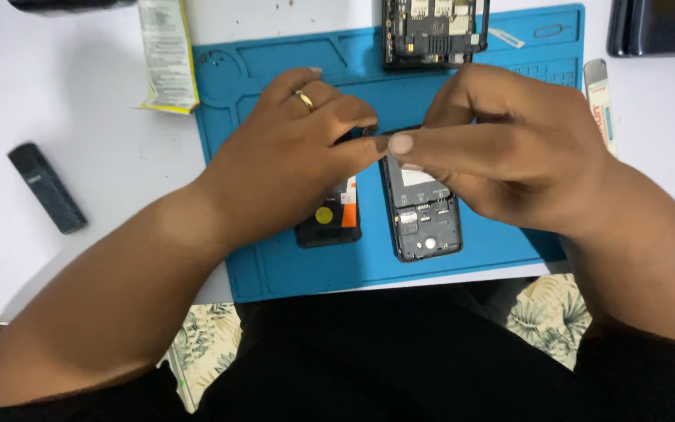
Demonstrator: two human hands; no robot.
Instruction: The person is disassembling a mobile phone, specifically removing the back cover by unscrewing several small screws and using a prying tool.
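Head view: left hand (291, 148) and right hand (501, 144) pinch together, grip contents hidden, covering the opened phone (423, 223)

2 opened phones (422, 223) (433, 30), 1 battery (330, 223), 1 blue mat (462, 270), 2 hands (291, 156) (509, 148), 1 ring (305, 99)

The left hand (294, 152) covers the upper part of the black battery (330, 223), and what its fingertips pinch cannot be seen. The right hand (501, 148) hides the top of the opened phone (423, 223), so it is unclear if it holds something. A second opened phone (433, 31) is cut by the upper edge. The dark object (658, 27) in the right corner is cut too. The small metal pin (552, 31) on the blue mat (275, 266) is too small to tell.
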